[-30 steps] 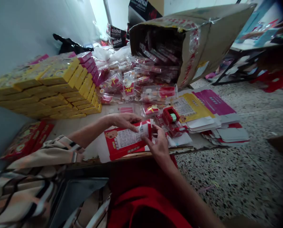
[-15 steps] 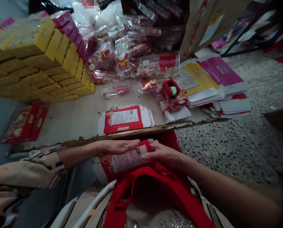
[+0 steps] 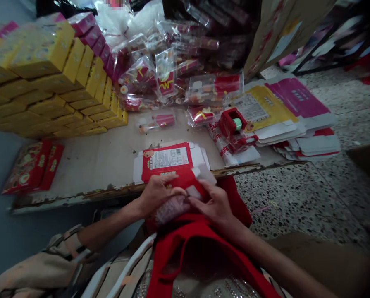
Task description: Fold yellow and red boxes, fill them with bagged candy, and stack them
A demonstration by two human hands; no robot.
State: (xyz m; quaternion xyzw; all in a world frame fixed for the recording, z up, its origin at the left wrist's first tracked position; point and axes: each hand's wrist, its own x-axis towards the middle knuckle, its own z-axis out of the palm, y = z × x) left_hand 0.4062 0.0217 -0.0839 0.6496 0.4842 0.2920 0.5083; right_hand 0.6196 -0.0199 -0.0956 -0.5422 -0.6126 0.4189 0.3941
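Observation:
Over my lap, just below the table edge, both hands hold a red carton point(image 3: 184, 181) with a white label and pale flaps. My left hand point(image 3: 158, 194) grips its left side, thumb across the front. On the right side, my right hand point(image 3: 214, 203) pinches the carton near a raised white flap. The carton is slightly blurred, and its lower part is partly covered by my fingers. Right behind it, flat red cartons point(image 3: 169, 159) lie stacked at the table edge, printed side up.
Yellow boxes point(image 3: 54, 82) are stacked at the left, with red packs point(image 3: 29, 167) before them. Clear-wrapped packets point(image 3: 166, 78) pile up at the back. A red tape dispenser point(image 3: 232, 124) sits right of centre, beside flat yellow and purple cartons point(image 3: 299, 97). A large cardboard box point(image 3: 280, 33) stands behind.
The red carton has been lifted and tilted up. My left hand went from lying flat along its top edge to gripping its side. The view has shifted slightly.

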